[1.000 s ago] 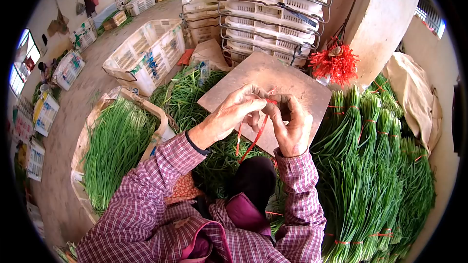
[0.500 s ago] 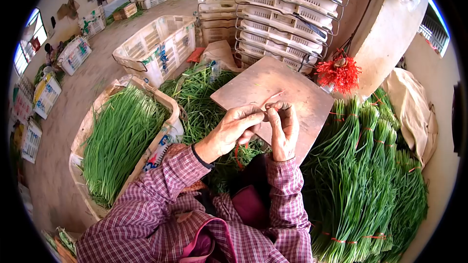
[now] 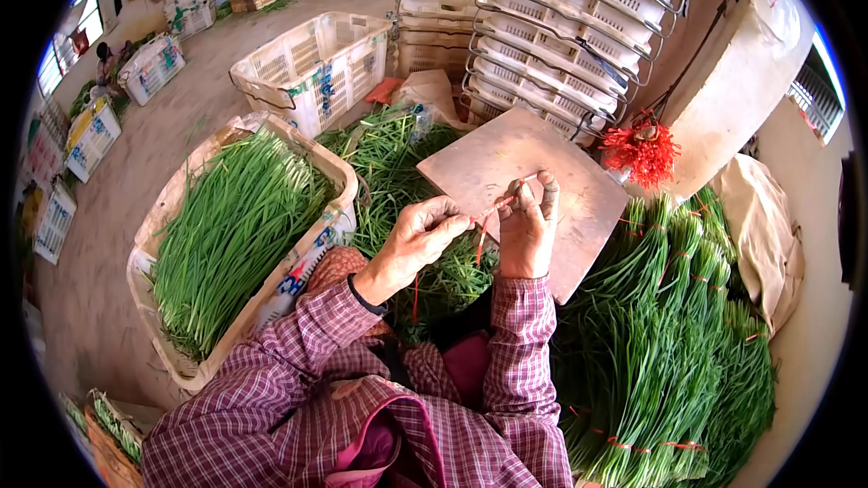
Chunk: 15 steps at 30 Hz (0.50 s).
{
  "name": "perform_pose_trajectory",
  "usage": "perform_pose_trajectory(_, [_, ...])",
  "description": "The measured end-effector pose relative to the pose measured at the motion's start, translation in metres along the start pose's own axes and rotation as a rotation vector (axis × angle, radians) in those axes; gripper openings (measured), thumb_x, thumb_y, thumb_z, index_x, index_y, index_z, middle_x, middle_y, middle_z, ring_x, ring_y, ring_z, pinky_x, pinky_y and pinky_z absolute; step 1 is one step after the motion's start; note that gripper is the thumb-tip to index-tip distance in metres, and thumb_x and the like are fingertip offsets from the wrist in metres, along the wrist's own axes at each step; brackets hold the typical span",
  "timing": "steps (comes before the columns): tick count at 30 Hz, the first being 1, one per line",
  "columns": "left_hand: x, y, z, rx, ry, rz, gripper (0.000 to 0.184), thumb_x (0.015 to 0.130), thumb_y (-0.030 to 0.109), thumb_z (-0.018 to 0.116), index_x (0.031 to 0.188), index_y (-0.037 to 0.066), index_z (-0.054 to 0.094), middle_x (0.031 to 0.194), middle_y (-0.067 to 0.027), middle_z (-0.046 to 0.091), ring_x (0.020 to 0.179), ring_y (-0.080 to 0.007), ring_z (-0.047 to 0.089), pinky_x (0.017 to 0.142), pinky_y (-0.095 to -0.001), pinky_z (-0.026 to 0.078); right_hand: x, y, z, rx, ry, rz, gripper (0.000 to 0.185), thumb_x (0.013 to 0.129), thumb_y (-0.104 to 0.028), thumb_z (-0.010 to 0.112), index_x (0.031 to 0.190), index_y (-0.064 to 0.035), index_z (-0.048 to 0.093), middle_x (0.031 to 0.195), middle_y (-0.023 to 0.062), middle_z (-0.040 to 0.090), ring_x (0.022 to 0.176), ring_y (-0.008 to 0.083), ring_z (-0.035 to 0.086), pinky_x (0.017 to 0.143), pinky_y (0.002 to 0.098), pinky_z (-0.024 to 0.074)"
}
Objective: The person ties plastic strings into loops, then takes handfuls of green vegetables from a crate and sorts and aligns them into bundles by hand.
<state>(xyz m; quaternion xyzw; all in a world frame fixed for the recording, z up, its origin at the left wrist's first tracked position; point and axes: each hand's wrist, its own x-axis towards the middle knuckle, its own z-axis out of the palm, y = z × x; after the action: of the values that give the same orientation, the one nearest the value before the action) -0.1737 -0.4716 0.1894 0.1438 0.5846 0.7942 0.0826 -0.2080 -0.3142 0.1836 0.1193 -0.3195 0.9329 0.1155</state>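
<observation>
Stretched between my hands is a thin red tie, with a loose strand hanging below it. My left hand is closed, pinching the tie's left end between thumb and fingers. Fingers curled, my right hand grips the other end, and a bit of red shows above its fingertips. Both hands are over the near side of a flat, worn board. To the right lie bundles of green leafy stalks bound with red ties. Loose stalks fill a white crate on the left.
A bunch of red ties hangs beside a pale pillar. Stacked white crates rise behind the board. Another large crate stands on the floor. More greens lie beside the board, and a beige cloth is at right.
My hands have drawn apart, pulling the red tie out between them; before, their fingertips met. The whole view has shifted slightly, with the board now farther right.
</observation>
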Motion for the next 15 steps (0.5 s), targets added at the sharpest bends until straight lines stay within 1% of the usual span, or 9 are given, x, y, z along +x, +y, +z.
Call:
perform_pose_trajectory(1, [-0.004, 0.001, -0.003, -0.027, 0.007, -0.007, 0.014, 0.094, 0.018, 0.057, 0.091, 0.004, 0.059, 0.063, 0.0103, 0.039, 0.049, 0.0014, 0.029, 0.041, -0.0168, 0.021, -0.002, 0.003, 0.004, -0.057, 0.048, 0.029, 0.033, 0.088, -0.001, 0.058, 0.117, -0.0120, 0.048, 0.091, 0.0025, 0.057, 0.086, 0.0118, 0.053, 0.078, 0.0276, 0.0435])
perform_pose_trajectory(3, [-0.006, 0.001, -0.016, -0.053, 0.007, -0.050, 0.014, 0.094, 0.018, 0.057, 0.091, 0.004, 0.060, 0.062, 0.0101, 0.039, 0.048, 0.0012, 0.030, 0.041, -0.0166, 0.022, -0.004, 0.003, 0.006, -0.143, -0.017, 0.009, 0.030, 0.090, -0.002, 0.057, 0.118, -0.0095, 0.050, 0.092, 0.0012, 0.056, 0.084, 0.0090, 0.051, 0.077, 0.0246, 0.0428])
perform_pose_trajectory(5, [-0.009, 0.006, -0.031, 0.003, -0.004, -0.036, 0.013, 0.094, 0.017, 0.057, 0.091, 0.004, 0.060, 0.063, 0.0099, 0.041, 0.048, 0.0010, 0.030, 0.041, -0.0166, 0.022, -0.004, -0.006, 0.007, -0.635, -0.186, 0.028, 0.025, 0.092, -0.005, 0.055, 0.117, -0.0052, 0.053, 0.092, 0.0002, 0.056, 0.081, 0.0066, 0.050, 0.076, 0.0216, 0.0418])
perform_pose_trajectory(6, [-0.009, 0.010, -0.036, 0.067, 0.013, -0.017, 0.013, 0.094, 0.016, 0.057, 0.092, 0.004, 0.061, 0.063, 0.0095, 0.042, 0.048, 0.0008, 0.030, 0.041, -0.0171, 0.022, -0.005, -0.009, 0.009, -0.708, -0.261, 0.077, 0.022, 0.093, -0.007, 0.054, 0.114, -0.0013, 0.056, 0.093, 0.0005, 0.058, 0.082, 0.0067, 0.051, 0.076, 0.0207, 0.0423])
perform_pose_trajectory(9, [-0.005, 0.017, -0.053, 0.335, 0.005, 0.118, 0.009, 0.092, 0.014, 0.061, 0.089, 0.005, 0.062, 0.067, 0.0082, 0.050, 0.053, 0.0013, 0.037, 0.046, -0.0167, 0.028, -0.009, -0.023, 0.023, -0.914, -0.429, 0.350, 0.020, 0.093, -0.011, 0.054, 0.111, 0.0001, 0.058, 0.095, 0.0055, 0.063, 0.084, 0.0093, 0.056, 0.077, 0.0225, 0.0450])
perform_pose_trajectory(10, [-0.003, 0.015, -0.060, 0.385, -0.030, 0.170, 0.010, 0.090, 0.014, 0.063, 0.088, 0.004, 0.062, 0.069, 0.0070, 0.053, 0.057, 0.0003, 0.042, 0.051, -0.0176, 0.033, -0.005, -0.018, 0.014, -0.955, -0.587, 0.272, 0.021, 0.093, -0.013, 0.056, 0.108, 0.0004, 0.060, 0.091, 0.0053, 0.065, 0.077, 0.0085, 0.057, 0.071, 0.0222, 0.0456])
perform_pose_trajectory(11, [-0.004, 0.020, -0.060, 0.384, -0.025, 0.166, 0.010, 0.090, 0.014, 0.063, 0.088, 0.004, 0.062, 0.069, 0.0070, 0.053, 0.057, 0.0003, 0.042, 0.051, -0.0176, 0.033, -0.005, -0.021, 0.016, -0.954, -0.589, 0.279, 0.021, 0.093, -0.013, 0.056, 0.108, 0.0004, 0.060, 0.091, 0.0053, 0.065, 0.077, 0.0085, 0.057, 0.071, 0.0222, 0.0456])
perform_pose_trajectory(13, [-0.007, 0.034, -0.056, 0.556, -0.070, 0.153, 0.013, 0.089, 0.015, 0.064, 0.086, 0.003, 0.061, 0.068, 0.0058, 0.054, 0.059, -0.0010, 0.044, 0.053, -0.0192, 0.036, -0.007, -0.028, 0.024, -0.994, -0.678, 0.591, 0.026, 0.093, -0.023, 0.059, 0.110, -0.0031, 0.063, 0.085, 0.0002, 0.061, 0.065, 0.0066, 0.055, 0.054, 0.0196, 0.0447])
perform_pose_trajectory(15, [-0.006, 0.038, -0.059, 0.584, -0.081, 0.154, 0.014, 0.089, 0.015, 0.065, 0.085, 0.002, 0.061, 0.067, 0.0050, 0.054, 0.059, -0.0010, 0.044, 0.053, -0.0196, 0.036, -0.008, -0.028, 0.026, -1.032, -0.682, 0.624, 0.024, 0.092, -0.026, 0.060, 0.103, -0.0056, 0.065, 0.085, 0.0002, 0.061, 0.065, 0.0073, 0.055, 0.054, 0.0197, 0.0453])
